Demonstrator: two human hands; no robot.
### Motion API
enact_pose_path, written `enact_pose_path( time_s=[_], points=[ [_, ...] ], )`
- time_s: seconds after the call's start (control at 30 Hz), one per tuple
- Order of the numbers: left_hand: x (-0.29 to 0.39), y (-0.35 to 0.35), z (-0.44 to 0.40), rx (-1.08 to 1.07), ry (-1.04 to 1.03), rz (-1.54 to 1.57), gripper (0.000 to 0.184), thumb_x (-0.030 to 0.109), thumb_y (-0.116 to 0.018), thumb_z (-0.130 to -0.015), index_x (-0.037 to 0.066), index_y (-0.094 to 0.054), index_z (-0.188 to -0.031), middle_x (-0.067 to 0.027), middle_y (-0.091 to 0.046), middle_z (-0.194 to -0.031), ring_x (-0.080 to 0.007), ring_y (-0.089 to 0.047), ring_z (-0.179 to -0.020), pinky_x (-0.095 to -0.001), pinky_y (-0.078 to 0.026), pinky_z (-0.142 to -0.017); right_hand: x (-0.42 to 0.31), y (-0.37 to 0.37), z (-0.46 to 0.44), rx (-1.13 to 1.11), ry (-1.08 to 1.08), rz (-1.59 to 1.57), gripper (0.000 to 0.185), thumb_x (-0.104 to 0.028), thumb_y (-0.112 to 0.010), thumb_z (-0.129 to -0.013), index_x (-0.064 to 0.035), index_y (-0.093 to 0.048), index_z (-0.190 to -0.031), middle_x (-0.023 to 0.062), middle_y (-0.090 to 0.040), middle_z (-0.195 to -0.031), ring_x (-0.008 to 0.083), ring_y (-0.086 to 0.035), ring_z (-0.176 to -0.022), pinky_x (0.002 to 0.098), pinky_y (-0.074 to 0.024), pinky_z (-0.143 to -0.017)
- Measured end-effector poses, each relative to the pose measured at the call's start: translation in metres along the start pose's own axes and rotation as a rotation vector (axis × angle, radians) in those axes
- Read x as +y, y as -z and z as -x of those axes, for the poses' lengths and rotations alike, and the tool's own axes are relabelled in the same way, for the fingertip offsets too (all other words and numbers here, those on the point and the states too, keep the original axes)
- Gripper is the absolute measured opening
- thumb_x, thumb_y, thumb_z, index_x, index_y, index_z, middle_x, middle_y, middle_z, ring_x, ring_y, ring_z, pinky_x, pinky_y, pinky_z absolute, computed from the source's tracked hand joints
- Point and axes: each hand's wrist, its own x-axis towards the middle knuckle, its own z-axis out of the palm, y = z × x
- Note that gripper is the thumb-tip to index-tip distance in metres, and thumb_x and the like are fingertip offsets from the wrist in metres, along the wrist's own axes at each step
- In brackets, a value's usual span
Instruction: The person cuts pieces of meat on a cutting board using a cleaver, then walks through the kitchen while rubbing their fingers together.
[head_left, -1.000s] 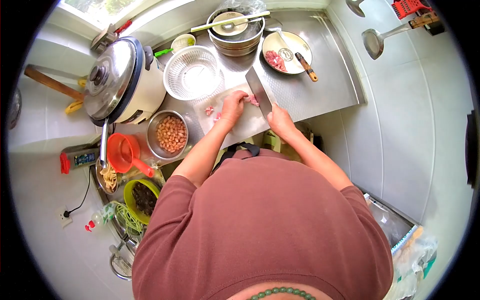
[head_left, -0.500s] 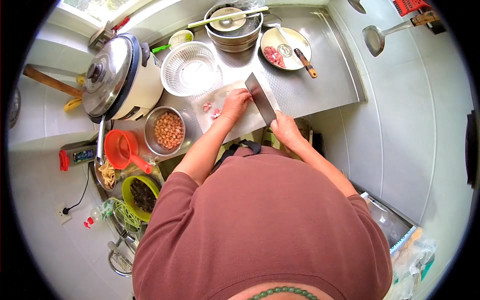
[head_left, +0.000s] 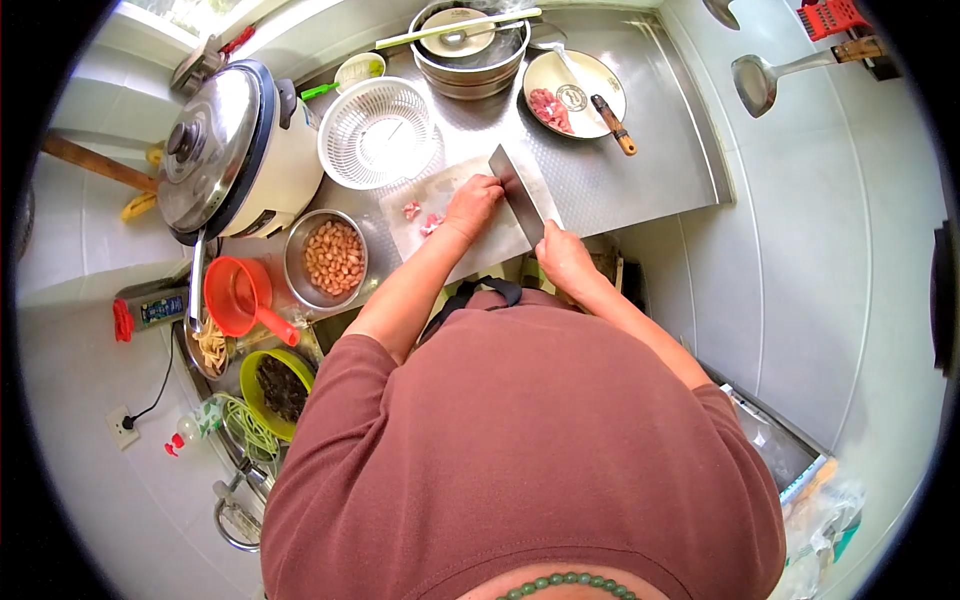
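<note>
My right hand [head_left: 563,252] is wrapped round the handle of a cleaver [head_left: 516,192], whose blade stands over a pale cutting board [head_left: 490,262]. Just left of the blade, my left hand [head_left: 473,205] has its fingers curled down on the board. Whatever lies under those fingertips is hidden. Small pieces of pink raw meat [head_left: 431,223] rest on the board beside my left wrist. Beyond the blade, more sliced meat [head_left: 549,111] lies on a cream plate [head_left: 606,84], with a wooden-handled knife [head_left: 613,125] across its edge.
A white colander [head_left: 330,140] and a steel bowl of peanuts [head_left: 334,258] stand left of the board. Farther left are a large cooker [head_left: 270,170], a red ladle-like scoop [head_left: 238,297] and a green bowl [head_left: 250,385]. Stacked metal pots [head_left: 470,80] sit at the back.
The handle end of the cleaver has shifted slightly left with my right hand. My left hand stays almost in place beside the blade. The whole view has moved a little.
</note>
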Motion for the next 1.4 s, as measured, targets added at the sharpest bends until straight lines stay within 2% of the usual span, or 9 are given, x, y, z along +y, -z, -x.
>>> enact_pose_path(
  time_s=[0.47,0.57,0.67,0.77,0.87,0.97,1.17,1.27,1.4],
  points=[
    [-0.002,-0.001,0.003,-0.057,-0.043,-0.080,0.019,0.010,-0.058,-0.074,0.007,-0.067,-0.091,-0.0078,-0.066,-0.099,-0.0273,-0.060,-0.091,-0.0359,-0.050,-0.079,-0.011,-0.015,-0.062,0.141,0.100,0.007,0.023,-0.015,-0.047,-0.086,0.0041,-0.050,-0.099,0.0299,-0.062,-0.086,0.0460,-0.061,-0.084,0.0519,-0.0484,-0.076],
    [0.007,0.003,0.002,0.016,0.095,0.041,0.018,0.010,-0.058,-0.078,0.006,-0.066,-0.094,-0.0104,-0.066,-0.099,-0.0290,-0.061,-0.091,-0.0373,-0.049,-0.080,0.003,-0.018,-0.063,0.168,0.150,-0.046,0.023,-0.015,-0.047,-0.086,0.0045,-0.051,-0.097,0.0304,-0.061,-0.087,0.0465,-0.060,-0.085,0.0522,-0.0477,-0.076],
    [0.012,0.012,-0.002,-0.018,0.244,0.197,0.020,0.009,-0.059,-0.080,0.005,-0.063,-0.099,-0.0134,-0.065,-0.098,-0.0316,-0.062,-0.090,-0.0392,-0.049,-0.081,0.009,-0.015,-0.047,0.120,0.114,-0.072,0.022,-0.014,-0.047,-0.085,0.0042,-0.052,-0.097,0.0315,-0.061,-0.087,0.0467,-0.059,-0.085,0.0528,-0.0468,-0.077],
    [0.000,0.001,0.002,0.110,0.223,0.329,0.024,0.003,-0.057,-0.079,0.004,-0.061,-0.103,-0.0158,-0.064,-0.097,-0.0333,-0.062,-0.089,-0.0397,-0.049,-0.080,0.014,-0.011,-0.034,0.092,0.105,-0.079,0.022,-0.014,-0.046,-0.084,0.0038,-0.052,-0.097,0.0319,-0.060,-0.087,0.0468,-0.059,-0.085,0.0525,-0.0469,-0.077],
    [0.002,0.007,0.002,0.203,0.160,0.151,0.029,-0.001,-0.056,-0.077,0.003,-0.059,-0.106,-0.0175,-0.064,-0.098,-0.0337,-0.062,-0.089,-0.0386,-0.050,-0.079,0.025,-0.012,-0.031,0.064,0.090,-0.112,0.022,-0.013,-0.046,-0.084,0.0036,-0.052,-0.096,0.0320,-0.060,-0.087,0.0476,-0.059,-0.085,0.0523,-0.0466,-0.078],
    [-0.006,0.004,0.009,0.220,0.248,0.214,0.032,-0.004,-0.054,-0.075,0.002,-0.057,-0.106,-0.0189,-0.061,-0.101,-0.0392,-0.058,-0.094,-0.0422,-0.048,-0.084,0.033,-0.007,-0.023,0.063,0.171,-0.147,0.022,-0.013,-0.046,-0.083,0.0035,-0.052,-0.096,0.0317,-0.060,-0.087,0.0476,-0.058,-0.084,0.0524,-0.0462,-0.077],
    [0.001,0.027,0.022,0.230,0.387,0.284,0.034,-0.007,-0.049,-0.075,0.003,-0.058,-0.107,-0.0186,-0.061,-0.104,-0.0358,-0.060,-0.093,-0.0404,-0.049,-0.084,0.028,0.006,-0.003,0.099,0.169,-0.216,0.025,-0.013,-0.046,-0.082,0.0035,-0.053,-0.099,0.0321,-0.060,-0.085,0.0484,-0.057,-0.084,0.0536,-0.0452,-0.077],
    [-0.003,0.037,0.027,0.196,0.430,0.252,0.040,-0.008,-0.050,-0.075,0.005,-0.059,-0.112,-0.0169,-0.062,-0.104,-0.0289,-0.063,-0.091,-0.0360,-0.050,-0.082,0.022,0.006,-0.003,0.046,0.170,-0.181,0.027,-0.013,-0.046,-0.082,0.0032,-0.053,-0.101,0.0320,-0.060,-0.084,0.0487,-0.057,-0.083,0.0542,-0.0452,-0.076],
    [-0.012,0.054,0.037,0.097,0.521,0.274,0.041,-0.009,-0.047,-0.076,0.005,-0.060,-0.113,-0.0158,-0.063,-0.102,-0.0247,-0.063,-0.088,-0.0343,-0.052,-0.077,0.018,0.001,-0.007,0.020,0.208,-0.130,0.024,-0.013,-0.046,-0.082,0.0025,-0.054,-0.098,0.0302,-0.059,-0.083,0.0477,-0.057,-0.082,0.0501,-0.0458,-0.073]
  ],
)
